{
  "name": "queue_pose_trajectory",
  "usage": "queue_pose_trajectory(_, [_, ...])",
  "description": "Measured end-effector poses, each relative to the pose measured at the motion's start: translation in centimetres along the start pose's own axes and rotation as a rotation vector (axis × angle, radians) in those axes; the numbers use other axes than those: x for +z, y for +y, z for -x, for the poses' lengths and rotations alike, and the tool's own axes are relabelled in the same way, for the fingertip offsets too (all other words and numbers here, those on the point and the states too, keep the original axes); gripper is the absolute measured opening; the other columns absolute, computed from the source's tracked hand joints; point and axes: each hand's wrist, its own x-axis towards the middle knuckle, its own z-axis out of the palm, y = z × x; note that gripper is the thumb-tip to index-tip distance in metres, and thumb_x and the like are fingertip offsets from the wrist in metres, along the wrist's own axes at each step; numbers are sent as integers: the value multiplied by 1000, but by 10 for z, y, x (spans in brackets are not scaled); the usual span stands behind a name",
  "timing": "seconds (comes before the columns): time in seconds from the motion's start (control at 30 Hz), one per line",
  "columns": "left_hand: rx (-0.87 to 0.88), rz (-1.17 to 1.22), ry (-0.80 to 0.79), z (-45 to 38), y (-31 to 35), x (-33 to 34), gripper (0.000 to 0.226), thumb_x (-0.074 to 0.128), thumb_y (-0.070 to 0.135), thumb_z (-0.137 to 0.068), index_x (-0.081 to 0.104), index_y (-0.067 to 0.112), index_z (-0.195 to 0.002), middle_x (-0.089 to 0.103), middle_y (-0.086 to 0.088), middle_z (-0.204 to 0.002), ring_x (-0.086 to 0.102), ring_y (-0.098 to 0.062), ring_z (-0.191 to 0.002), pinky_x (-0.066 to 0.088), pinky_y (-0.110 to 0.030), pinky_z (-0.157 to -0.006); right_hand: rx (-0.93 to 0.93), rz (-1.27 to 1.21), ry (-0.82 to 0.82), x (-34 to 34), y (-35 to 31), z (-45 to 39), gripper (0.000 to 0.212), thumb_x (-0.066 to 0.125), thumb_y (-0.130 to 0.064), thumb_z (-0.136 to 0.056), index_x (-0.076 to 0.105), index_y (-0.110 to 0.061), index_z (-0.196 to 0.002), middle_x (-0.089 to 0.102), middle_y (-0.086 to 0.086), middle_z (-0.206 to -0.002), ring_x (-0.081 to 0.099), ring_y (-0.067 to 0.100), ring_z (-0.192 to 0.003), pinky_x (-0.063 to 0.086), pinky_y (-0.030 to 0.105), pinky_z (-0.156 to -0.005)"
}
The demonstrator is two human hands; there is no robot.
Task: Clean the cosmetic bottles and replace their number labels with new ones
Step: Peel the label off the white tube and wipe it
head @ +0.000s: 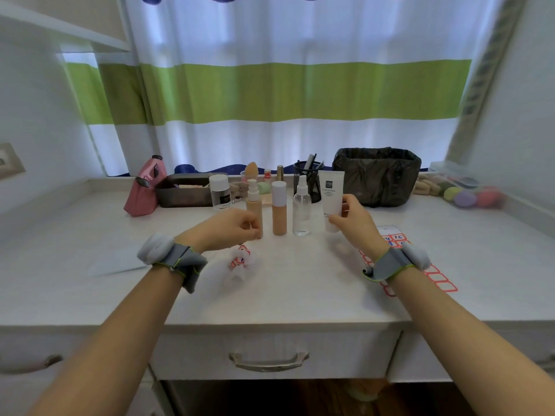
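Four cosmetics stand in a row at mid-table: a beige pump bottle point(254, 202), a beige bottle with a white cap point(279, 213), a clear spray bottle point(301, 210) and a white tube point(332, 196). My right hand point(356, 222) grips the white tube from its right side. My left hand point(232, 228) has curled fingers, and their tips are pinched together against the pump bottle's lower part; anything between them is hidden. A crumpled tissue with red-bordered stickers point(240, 261) lies in front of my left hand. A sheet of red-framed labels point(440, 279) lies under my right wrist.
Along the back stand a pink pouch point(144, 192), a dark tray point(183, 192), a white-capped jar point(220, 190), a mesh pen holder point(310, 177) and a bin lined with a black bag point(377, 177). Coloured sponges point(467, 196) sit far right. A white sheet point(117, 262) lies left.
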Motion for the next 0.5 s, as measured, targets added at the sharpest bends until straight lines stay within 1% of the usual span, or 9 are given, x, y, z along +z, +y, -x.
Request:
queue_pose_trajectory(0.13, [21, 5, -39, -7, 2, 7, 11, 54, 25, -93, 62, 20, -99, 61, 6, -87, 55, -8, -77, 44, -18, -70, 32, 43, -100, -3, 5, -9, 48, 58, -4, -89, 42, -9, -133, 56, 11, -130, 53, 17, -102, 42, 25, -83])
queue_pose_trajectory(0.27, [18, -8, -56, -12, 2, 11, 10, 54, 25, -94, 60, 21, -99, 59, 8, -83, 55, -7, -76, 44, -18, -71, 44, 71, -141, -5, 11, -14, 49, 59, -4, -89, 41, -8, -134, 55, 12, -130, 55, 23, -108, 43, 28, -87])
queue_pose_trajectory(0.4, [12, -26, -67, -13, 2, 13, 13, 54, 26, -93, 62, 20, -102, 64, 1, -97, 59, -13, -86, 49, -25, -83, 59, 64, -162, -6, 16, -14, 48, 58, -5, -90, 40, -9, -134, 54, 11, -131, 55, 24, -111, 44, 30, -90])
queue_pose_trajectory(0.43, [9, -31, -70, -13, 2, 14, 13, 54, 26, -93, 62, 19, -102, 64, 0, -98, 60, -14, -88, 49, -26, -85, 58, 62, -162, -6, 17, -14, 47, 58, -6, -90, 40, -9, -134, 54, 10, -131, 56, 24, -110, 44, 30, -90])
queue_pose_trajectory(0.5, [13, -39, -66, -12, 3, 15, 14, 54, 26, -93, 62, 20, -103, 65, -1, -97, 60, -14, -86, 50, -26, -83, 44, 70, -157, -6, 19, -14, 47, 58, -8, -90, 41, -9, -134, 55, 9, -131, 57, 24, -110, 44, 29, -89])
